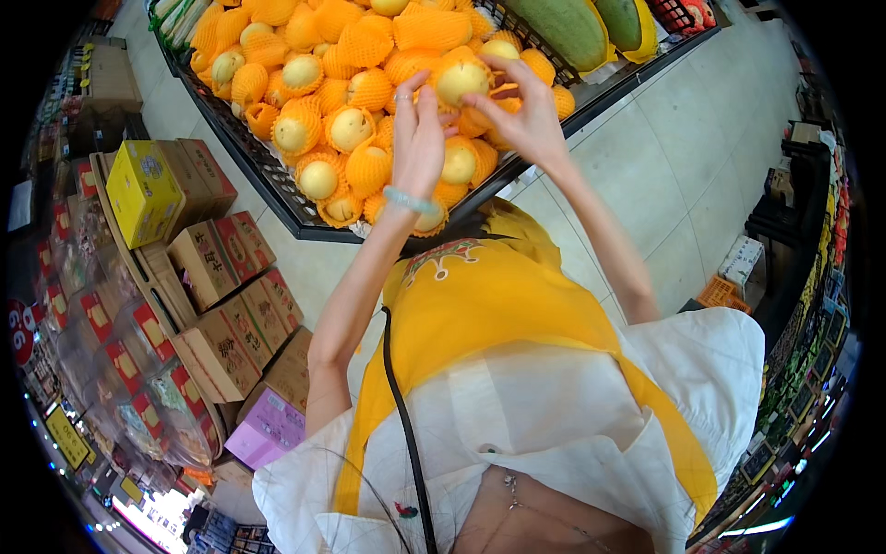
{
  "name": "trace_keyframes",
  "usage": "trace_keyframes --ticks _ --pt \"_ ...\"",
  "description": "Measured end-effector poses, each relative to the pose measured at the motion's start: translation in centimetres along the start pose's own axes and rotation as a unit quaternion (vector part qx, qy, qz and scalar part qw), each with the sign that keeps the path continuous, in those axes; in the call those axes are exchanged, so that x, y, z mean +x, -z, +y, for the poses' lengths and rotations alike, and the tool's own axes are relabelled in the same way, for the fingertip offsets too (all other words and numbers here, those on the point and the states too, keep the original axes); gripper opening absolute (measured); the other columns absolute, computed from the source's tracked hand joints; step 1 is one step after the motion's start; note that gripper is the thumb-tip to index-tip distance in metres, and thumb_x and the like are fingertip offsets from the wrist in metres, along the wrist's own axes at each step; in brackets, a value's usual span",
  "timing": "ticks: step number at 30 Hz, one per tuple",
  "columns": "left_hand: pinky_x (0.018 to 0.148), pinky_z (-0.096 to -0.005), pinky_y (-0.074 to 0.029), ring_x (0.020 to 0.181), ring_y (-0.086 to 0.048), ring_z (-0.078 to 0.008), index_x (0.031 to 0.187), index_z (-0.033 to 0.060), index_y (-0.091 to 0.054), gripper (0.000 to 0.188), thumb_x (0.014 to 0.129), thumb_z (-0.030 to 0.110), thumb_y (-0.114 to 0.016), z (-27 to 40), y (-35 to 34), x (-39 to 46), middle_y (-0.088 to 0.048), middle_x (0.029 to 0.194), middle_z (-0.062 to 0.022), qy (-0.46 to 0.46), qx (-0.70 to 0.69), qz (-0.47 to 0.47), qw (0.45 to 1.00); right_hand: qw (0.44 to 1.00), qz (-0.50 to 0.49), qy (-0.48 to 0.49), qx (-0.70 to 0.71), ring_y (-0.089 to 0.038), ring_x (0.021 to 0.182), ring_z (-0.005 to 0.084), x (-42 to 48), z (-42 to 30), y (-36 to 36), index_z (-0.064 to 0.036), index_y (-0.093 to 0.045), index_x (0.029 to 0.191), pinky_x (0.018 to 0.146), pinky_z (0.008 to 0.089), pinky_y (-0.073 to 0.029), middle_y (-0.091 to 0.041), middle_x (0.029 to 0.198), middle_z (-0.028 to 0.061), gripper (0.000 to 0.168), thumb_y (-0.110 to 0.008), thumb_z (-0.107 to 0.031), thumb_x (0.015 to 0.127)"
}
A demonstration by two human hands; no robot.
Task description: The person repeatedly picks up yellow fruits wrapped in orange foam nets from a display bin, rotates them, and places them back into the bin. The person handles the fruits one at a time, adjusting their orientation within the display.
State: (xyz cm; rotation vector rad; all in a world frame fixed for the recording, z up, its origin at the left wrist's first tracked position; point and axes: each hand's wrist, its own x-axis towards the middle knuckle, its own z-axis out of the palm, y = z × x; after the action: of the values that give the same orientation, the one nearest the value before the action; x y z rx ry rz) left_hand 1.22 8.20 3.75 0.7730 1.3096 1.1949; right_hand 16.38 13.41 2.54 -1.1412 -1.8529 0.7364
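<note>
A pale yellow round fruit (462, 82) in an orange foam net is held between both hands above a heap of similar fruit. My right hand (522, 111) grips it at its right side with thumb and fingers. My left hand (421, 135), with a pale green bangle (410, 200) at the wrist, is at its left side, fingers apart; whether its fingers touch the net is unclear. Below and around lie many netted fruits, such as one yellow fruit (351, 129) left of my left hand, piled in a black plastic crate (277, 187).
Large green melon-like fruits (554, 28) lie beyond a black divider at the upper right. Stacked cardboard boxes (225, 346) and a yellow box (144, 194) stand on the left beside clear packaged goods. A tiled floor (664, 159) runs along the right, with shelves beyond.
</note>
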Motion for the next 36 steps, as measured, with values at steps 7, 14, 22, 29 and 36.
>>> trace_keyframes --ticks 7,14,22,29,36 --pt "0.073 -0.0296 -0.054 0.092 -0.065 -0.0202 0.141 0.0008 -0.035 0.048 0.101 0.028 -0.038 -1.0 -0.6 6.3 -0.053 0.111 -0.0144 0.062 0.112 -0.051 0.99 0.989 -0.079 -0.108 -0.055 -0.066 0.075 0.024 3.4 5.9 -0.5 0.004 -0.063 0.111 0.071 0.0341 -0.053 -0.068 0.089 0.0169 0.056 -0.075 -0.038 0.076" --pt "0.068 -0.0295 -0.054 0.081 -0.068 -0.0192 0.134 -0.0006 -0.045 0.044 0.099 0.025 -0.046 -1.2 0.5 9.8 -0.065 0.087 -0.0111 0.093 0.22 -0.088 0.967 0.973 -0.109 -0.097 -0.177 -0.063 0.065 0.0265 4.6 4.9 -0.5 0.002 -0.068 0.097 0.063 0.0332 -0.05 -0.066 0.074 0.0153 0.042 -0.074 -0.034 0.078" --pt "0.072 -0.0436 -0.051 0.081 -0.064 -0.0352 0.103 0.0003 -0.069 0.025 0.087 0.017 -0.061 -0.9 -1.4 8.0 -0.066 0.091 -0.0216 -0.175 0.554 0.021 0.814 0.966 -0.092 -0.065 -0.234 -0.057 0.057 0.0339 5.1 5.5 -0.5 0.002 -0.064 0.068 0.058 0.038 -0.047 -0.056 0.055 0.0142 0.038 -0.077 -0.033 0.073" --pt "0.071 -0.0406 -0.051 0.078 -0.064 -0.0336 0.111 0.0034 -0.066 0.029 0.088 0.021 -0.059 -2.0 0.3 9.0 -0.066 0.084 -0.0195 -0.197 0.526 -0.016 0.827 0.972 -0.015 0.01 -0.233 -0.061 0.084 0.0298 0.4 4.7 0.0 -0.004 -0.063 0.102 0.074 0.0383 -0.048 -0.062 0.087 0.0131 0.05 -0.079 -0.037 0.069" --pt "0.068 -0.0336 -0.051 0.076 -0.064 -0.0227 0.121 -0.0007 -0.058 0.042 0.09 0.027 -0.06 -1.6 1.4 6.6 -0.066 0.085 -0.0132 -0.157 0.399 -0.006 0.904 0.984 -0.08 -0.011 -0.159 -0.06 0.097 0.0296 -1.6 4.3 1.2 -0.005 -0.06 0.11 0.086 0.0384 -0.046 -0.063 0.1 0.0142 0.056 -0.082 -0.029 0.065"
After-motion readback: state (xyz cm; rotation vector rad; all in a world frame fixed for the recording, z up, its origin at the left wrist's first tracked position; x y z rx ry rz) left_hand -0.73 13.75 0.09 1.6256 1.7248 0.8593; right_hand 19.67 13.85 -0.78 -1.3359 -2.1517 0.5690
